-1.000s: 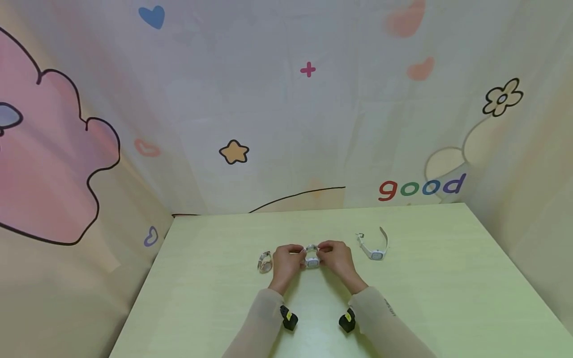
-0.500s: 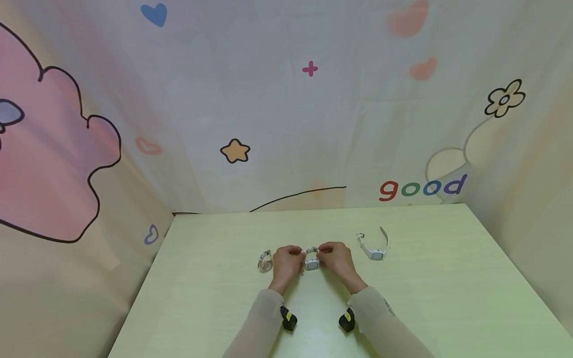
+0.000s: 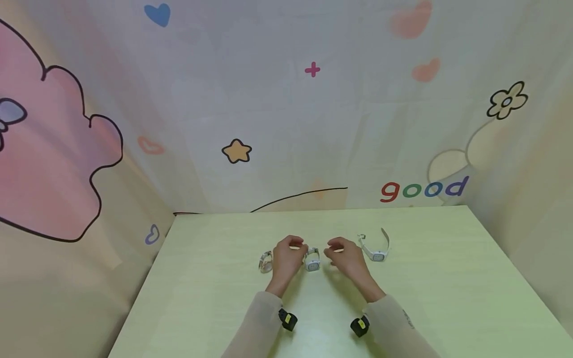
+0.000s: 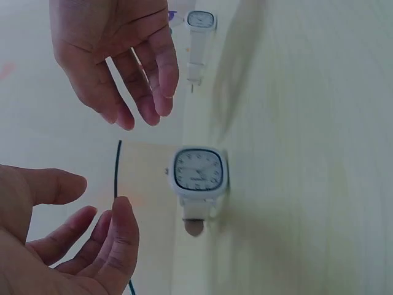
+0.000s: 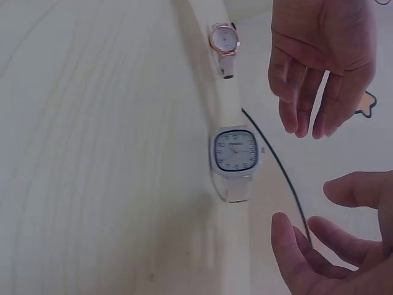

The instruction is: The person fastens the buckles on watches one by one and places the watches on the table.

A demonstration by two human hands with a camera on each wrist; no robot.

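Observation:
A white wristwatch with a rounded-square dial [image 3: 313, 266] stands on the table between my two hands, its strap closed in a loop behind the face. My left hand [image 3: 288, 258] hovers close at its left side, fingers loosely bent around nothing. To its right, a small gap away, is my right hand [image 3: 349, 257], also relaxed and holding nothing. Both wrist views show thumb and fingertips parted, with the watch [image 4: 198, 169] free of them. In the right wrist view, the dial [image 5: 235, 151] faces the camera.
Left of the hands stands a rose-gold wristwatch [image 3: 266, 264] with a round dial. Another white watch [image 3: 378, 256] lies to the right, its strap unfastened and spread apart. A printed curtain [image 3: 286, 109] hangs behind the far edge of the light table [image 3: 201, 298].
Both hands have let go of the middle watch's strap. The right hand has moved away to the right; the left has lifted slightly. The watch stays standing between them.

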